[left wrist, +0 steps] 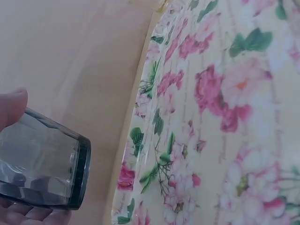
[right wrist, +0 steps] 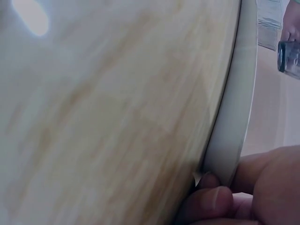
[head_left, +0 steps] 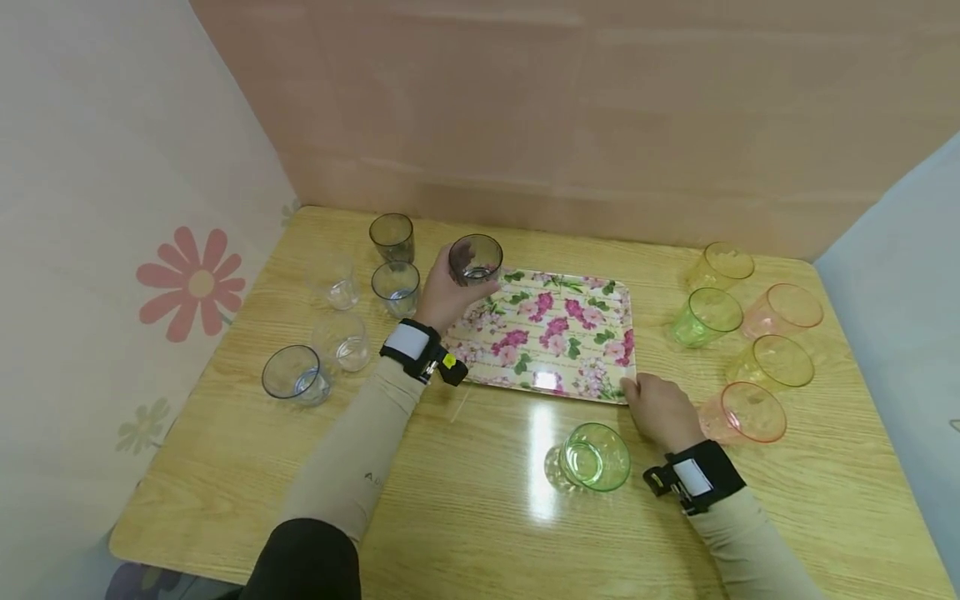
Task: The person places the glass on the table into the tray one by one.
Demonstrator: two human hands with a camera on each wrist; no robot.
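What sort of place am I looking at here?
Probably an indoor corner set up for recording handwork: a wood-grain table hemmed in by walls, one bearing flower decorations, plus strapped wrist devices.

Twelve glasses (head_left: 480,273) in all: four grey glasses (head_left: 392,242), two clear glasses (head_left: 350,350), two green glasses (head_left: 595,457), two yellow glasses (head_left: 720,268) and two pink glasses (head_left: 742,414). One of the twelve is in the one left hand (head_left: 447,293), five are to the left of the one flowered tray (head_left: 562,333), five to its right and one in front of it. Besides these there are one table (head_left: 465,533), one right hand (head_left: 663,410), two black wrist straps (head_left: 701,475), two light sleeves (head_left: 352,450) and, on the left-hand wall (head_left: 75,100), one large pink flower (head_left: 200,284)
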